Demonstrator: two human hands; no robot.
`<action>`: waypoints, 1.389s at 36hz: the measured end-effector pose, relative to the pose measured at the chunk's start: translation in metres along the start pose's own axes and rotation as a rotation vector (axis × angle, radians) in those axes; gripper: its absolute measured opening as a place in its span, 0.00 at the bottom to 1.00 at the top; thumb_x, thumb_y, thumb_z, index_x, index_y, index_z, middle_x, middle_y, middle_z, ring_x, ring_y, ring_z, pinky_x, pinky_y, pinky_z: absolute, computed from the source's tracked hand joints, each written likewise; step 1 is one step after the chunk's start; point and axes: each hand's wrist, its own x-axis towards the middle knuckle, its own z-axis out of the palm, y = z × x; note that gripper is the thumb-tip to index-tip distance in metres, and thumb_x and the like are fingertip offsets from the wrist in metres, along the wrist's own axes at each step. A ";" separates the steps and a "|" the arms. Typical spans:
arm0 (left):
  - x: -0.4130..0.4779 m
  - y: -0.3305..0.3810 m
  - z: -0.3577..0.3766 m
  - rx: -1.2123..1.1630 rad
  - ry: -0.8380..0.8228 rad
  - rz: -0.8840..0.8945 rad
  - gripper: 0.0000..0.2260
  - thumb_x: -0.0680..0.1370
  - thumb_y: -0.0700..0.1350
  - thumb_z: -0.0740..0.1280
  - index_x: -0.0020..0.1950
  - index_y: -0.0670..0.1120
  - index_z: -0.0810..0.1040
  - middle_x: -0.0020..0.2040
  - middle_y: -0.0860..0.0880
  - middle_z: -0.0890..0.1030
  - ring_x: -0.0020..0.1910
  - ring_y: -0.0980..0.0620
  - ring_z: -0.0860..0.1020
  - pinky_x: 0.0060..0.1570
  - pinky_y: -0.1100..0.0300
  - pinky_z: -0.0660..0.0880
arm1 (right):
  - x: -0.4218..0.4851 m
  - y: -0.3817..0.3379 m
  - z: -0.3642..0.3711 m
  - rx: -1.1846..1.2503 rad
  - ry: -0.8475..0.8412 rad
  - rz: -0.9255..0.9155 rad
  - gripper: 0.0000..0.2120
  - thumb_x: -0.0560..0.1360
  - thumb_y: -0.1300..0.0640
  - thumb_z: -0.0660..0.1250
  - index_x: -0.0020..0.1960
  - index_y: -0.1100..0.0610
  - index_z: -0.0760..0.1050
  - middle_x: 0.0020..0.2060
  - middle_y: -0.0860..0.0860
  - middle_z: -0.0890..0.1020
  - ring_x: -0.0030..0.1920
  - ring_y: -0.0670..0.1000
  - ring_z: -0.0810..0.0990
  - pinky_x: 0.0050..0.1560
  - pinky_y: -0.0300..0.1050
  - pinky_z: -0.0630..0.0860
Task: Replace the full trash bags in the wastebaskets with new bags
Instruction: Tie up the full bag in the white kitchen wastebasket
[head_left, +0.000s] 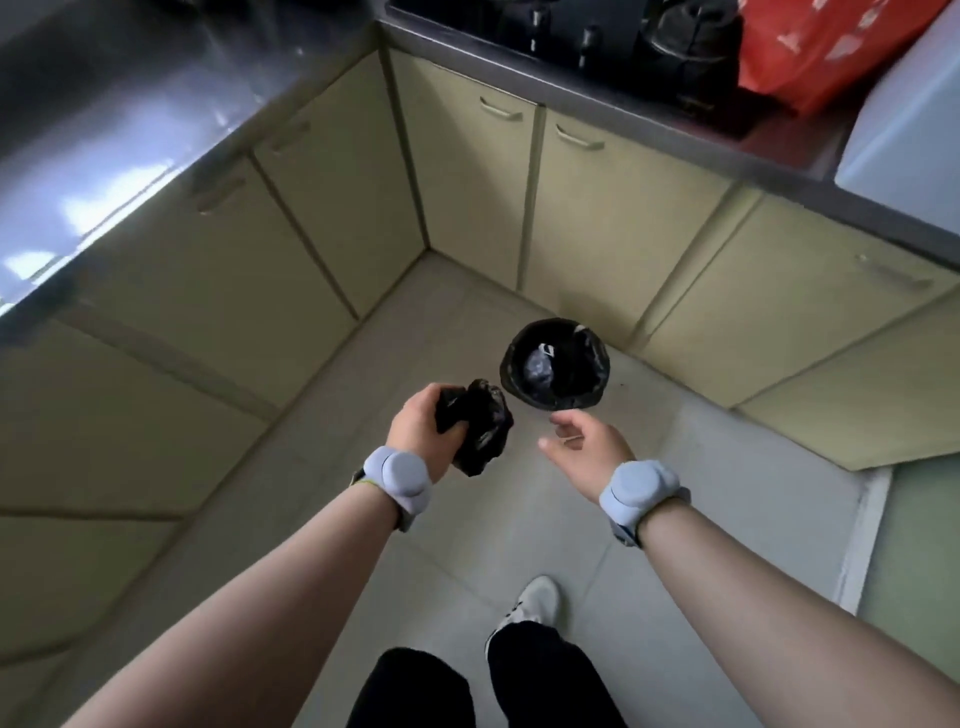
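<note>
An L-shaped corner is formed by a grey, reflective metal surface (104, 119). Pale yellow-green cabinet doors (623, 223) are set under it, each fitted with a slim curved metal handle (500, 110). On the far run of the surface, a crumpled red plastic bag (810, 47) is seen just beside several black rounded items (691, 47), too dark to be told apart. A white boxy object (914, 130) is cut off at the right edge. The floor (467, 545) is laid with light grey tiles.

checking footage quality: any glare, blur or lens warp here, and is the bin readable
Head view: strong glare on the steel counter at left; wide-angle lens bows the cabinets; wastebasket interior dark, contents unclear; left hand and its black bag fairly sharp, right hand slightly soft.
</note>
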 end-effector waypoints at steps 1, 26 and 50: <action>0.016 -0.009 0.001 -0.019 -0.001 -0.026 0.09 0.74 0.43 0.65 0.54 0.49 0.76 0.47 0.52 0.78 0.47 0.49 0.78 0.47 0.58 0.74 | 0.013 0.000 0.003 -0.014 0.001 0.003 0.20 0.73 0.53 0.69 0.64 0.54 0.73 0.57 0.51 0.79 0.54 0.50 0.77 0.56 0.42 0.72; 0.323 -0.309 0.173 0.135 -0.155 -0.085 0.18 0.77 0.44 0.62 0.67 0.53 0.69 0.67 0.51 0.65 0.52 0.50 0.74 0.49 0.63 0.67 | 0.301 0.151 0.234 -0.224 0.096 0.007 0.28 0.74 0.53 0.67 0.72 0.51 0.63 0.67 0.50 0.70 0.67 0.52 0.67 0.65 0.44 0.65; 0.520 -0.446 0.304 0.615 -0.433 0.310 0.23 0.77 0.47 0.64 0.72 0.49 0.64 0.68 0.45 0.70 0.63 0.45 0.72 0.60 0.57 0.70 | 0.475 0.277 0.324 -0.299 0.195 -0.195 0.28 0.73 0.56 0.67 0.71 0.53 0.63 0.67 0.52 0.70 0.67 0.53 0.69 0.65 0.45 0.66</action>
